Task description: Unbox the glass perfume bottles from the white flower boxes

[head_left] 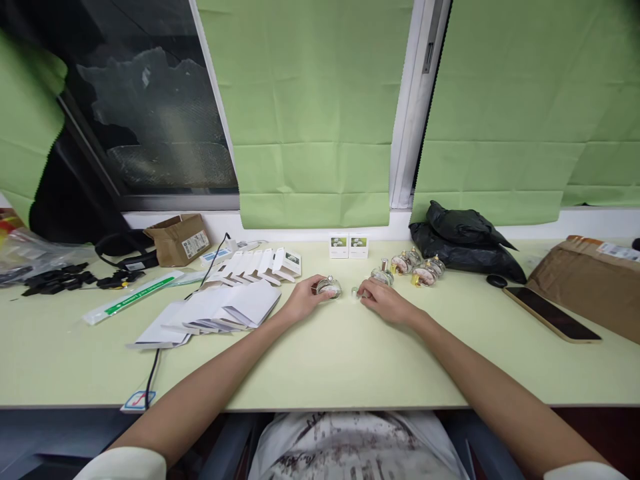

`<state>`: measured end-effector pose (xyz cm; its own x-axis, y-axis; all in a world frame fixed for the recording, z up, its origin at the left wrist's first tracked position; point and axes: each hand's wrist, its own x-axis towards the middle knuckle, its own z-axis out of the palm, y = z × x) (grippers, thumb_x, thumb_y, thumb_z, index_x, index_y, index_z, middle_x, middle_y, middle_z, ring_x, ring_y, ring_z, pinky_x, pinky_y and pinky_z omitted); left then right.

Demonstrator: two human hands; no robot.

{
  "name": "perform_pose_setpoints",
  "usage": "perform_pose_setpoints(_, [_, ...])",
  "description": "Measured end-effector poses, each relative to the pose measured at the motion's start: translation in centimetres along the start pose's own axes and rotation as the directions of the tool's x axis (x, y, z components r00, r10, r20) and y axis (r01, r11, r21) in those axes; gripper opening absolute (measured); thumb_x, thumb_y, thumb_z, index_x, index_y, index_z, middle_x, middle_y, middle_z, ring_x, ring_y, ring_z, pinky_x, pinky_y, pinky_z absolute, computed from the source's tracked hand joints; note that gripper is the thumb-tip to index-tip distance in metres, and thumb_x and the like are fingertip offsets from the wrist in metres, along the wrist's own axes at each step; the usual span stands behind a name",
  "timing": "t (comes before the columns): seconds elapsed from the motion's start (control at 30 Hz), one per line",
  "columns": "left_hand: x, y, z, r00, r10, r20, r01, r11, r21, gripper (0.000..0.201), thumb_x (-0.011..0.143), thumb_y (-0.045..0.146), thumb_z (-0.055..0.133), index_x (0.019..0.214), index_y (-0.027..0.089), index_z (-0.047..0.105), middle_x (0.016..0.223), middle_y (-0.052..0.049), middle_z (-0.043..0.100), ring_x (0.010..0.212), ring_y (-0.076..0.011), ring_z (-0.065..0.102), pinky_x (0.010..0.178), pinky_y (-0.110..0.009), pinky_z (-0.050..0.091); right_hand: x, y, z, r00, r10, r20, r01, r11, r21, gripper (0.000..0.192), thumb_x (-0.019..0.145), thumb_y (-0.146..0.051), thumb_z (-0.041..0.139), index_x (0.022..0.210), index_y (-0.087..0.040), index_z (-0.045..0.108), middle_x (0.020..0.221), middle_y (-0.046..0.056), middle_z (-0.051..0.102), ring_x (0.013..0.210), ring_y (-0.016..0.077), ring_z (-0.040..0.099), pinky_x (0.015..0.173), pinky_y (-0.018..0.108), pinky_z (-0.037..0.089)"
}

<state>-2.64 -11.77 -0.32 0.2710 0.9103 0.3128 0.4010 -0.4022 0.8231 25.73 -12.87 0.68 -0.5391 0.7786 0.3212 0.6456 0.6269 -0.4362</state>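
Print on the green strip (140, 295), carton label (195, 245) and white boxes (345, 246) is too small to read.

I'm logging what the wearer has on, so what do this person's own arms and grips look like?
The left grip and right grip are ungloved human hands. The left forearm and right forearm are bare, with no watch, cable or marking visible. The left sleeve and right sleeve are white; the white top has a dark, scrawl-like print.

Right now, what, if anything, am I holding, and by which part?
Your left hand holds a glass bottle by its side; whether the right hand holds anything is unclear.
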Motion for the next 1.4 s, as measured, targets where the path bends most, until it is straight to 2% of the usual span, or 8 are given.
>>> perform_pose_setpoints(0.23, [0.1, -0.4, 0.4, 0.991, 0.071, -0.112, -0.065, 0.996, 0.055, 0.040, 0.081, 0.035, 0.075, 0.115, 0.020, 0.060, 0.110, -0.006, 0.066, 0.100, -0.0204, 0.063, 0.082, -0.031, 0.054, 0.0, -0.1, -0.8, 0.992, 0.124, 0.005, -0.124, 0.992, 0.007, 0.016, 0.093, -0.028, 0.058, 0.107, -0.021, 0.056, 0.082, -0.001, 0.062, 0.076, 0.0181, 0.057, 0.066, 0.028, 0.038])
perform_pose_setpoints(0.53, [-0.5, 0.5, 0.2, 0.982, 0.040, -0.186, -0.001, 0.979, 0.203, 0.035, 0.083, 0.035, 0.072, 0.108, 0.022, 0.051, 0.090, 0.001, 0.059, 0.074, -0.0154, 0.058, 0.069, -0.029, 0.046, 0.5, -0.2, 1.0, 0.999, 0.043, -0.030, -0.042, 0.998, 0.041, 0.010, 0.095, -0.022, 0.058, 0.104, -0.018, 0.062, 0.095, 0.003, 0.064, 0.087, 0.0180, 0.060, 0.078, 0.030, 0.044])
perform_pose_setpoints(0.67, [-0.5, 0.4, 0.3, 0.986, -0.005, -0.169, 0.026, 0.992, 0.123, 0.035, 0.084, 0.038, 0.071, 0.103, 0.023, 0.046, 0.073, 0.006, 0.054, 0.066, -0.0155, 0.058, 0.064, -0.028, 0.043, 0.9, -0.4, 1.7, 0.999, 0.016, -0.049, -0.013, 0.998, 0.068, 0.010, 0.096, -0.021, 0.058, 0.104, -0.019, 0.063, 0.098, 0.003, 0.063, 0.089, 0.0173, 0.060, 0.080, 0.030, 0.045])
perform_pose_setpoints(0.97, [-0.1, -0.3, 0.4, 0.995, 0.023, -0.097, -0.027, 0.999, -0.040, 0.028, 0.085, 0.037, 0.070, 0.101, 0.021, 0.052, 0.097, -0.002, 0.061, 0.081, -0.0163, 0.066, 0.073, -0.029, 0.052, 1.3, -1.2, 2.3, 0.998, -0.009, -0.064, 0.014, 0.996, 0.086, 0.014, 0.096, -0.022, 0.059, 0.108, -0.020, 0.064, 0.099, 0.002, 0.064, 0.084, 0.0166, 0.059, 0.079, 0.029, 0.044])
perform_pose_setpoints(1.07, [-0.4, -0.3, 0.3, 0.991, 0.046, -0.123, -0.043, 0.999, 0.024, 0.023, 0.091, 0.038, 0.065, 0.103, 0.021, 0.055, 0.103, -0.003, 0.062, 0.083, -0.0160, 0.064, 0.071, -0.028, 0.051, 1.2, -1.1, 0.6, 0.977, -0.017, -0.214, 0.011, 1.000, -0.027, 0.015, 0.101, -0.022, 0.050, 0.107, -0.020, 0.063, 0.100, 0.005, 0.064, 0.091, 0.0196, 0.059, 0.085, 0.033, 0.045])
perform_pose_setpoints(1.2, [-0.8, 0.3, 0.1, 0.986, 0.095, -0.134, -0.079, 0.989, 0.124, 0.017, 0.096, 0.036, 0.059, 0.104, 0.021, 0.056, 0.101, -0.004, 0.062, 0.084, -0.0160, 0.060, 0.072, -0.028, 0.047, 1.1, 0.2, -1.4, 0.824, 0.035, -0.565, -0.167, 0.969, -0.184, 0.030, 0.102, -0.028, 0.046, 0.127, -0.015, 0.057, 0.118, 0.016, 0.059, 0.111, 0.0291, 0.055, 0.099, 0.042, 0.042])
perform_pose_setpoints(1.27, [-1.0, 0.7, 0.0, 0.984, 0.121, -0.131, -0.101, 0.983, 0.151, 0.016, 0.097, 0.036, 0.057, 0.104, 0.021, 0.056, 0.100, -0.003, 0.062, 0.084, -0.0160, 0.058, 0.072, -0.028, 0.046, 1.2, 1.1, -1.5, 0.797, 0.091, -0.596, -0.244, 0.953, -0.180, 0.042, 0.100, -0.034, 0.050, 0.137, -0.013, 0.050, 0.124, 0.018, 0.058, 0.116, 0.0332, 0.053, 0.101, 0.046, 0.041])
perform_pose_setpoints(1.4, [-1.5, 1.9, 0.0, 0.980, 0.157, -0.126, -0.132, 0.973, 0.188, 0.015, 0.100, 0.036, 0.056, 0.104, 0.021, 0.055, 0.096, -0.002, 0.060, 0.083, -0.0156, 0.056, 0.071, -0.028, 0.043, 1.4, 2.1, -0.8, 0.833, 0.212, -0.511, -0.313, 0.942, -0.119, 0.037, 0.101, -0.036, 0.047, 0.132, -0.015, 0.053, 0.115, 0.015, 0.066, 0.110, 0.0346, 0.056, 0.096, 0.046, 0.043])
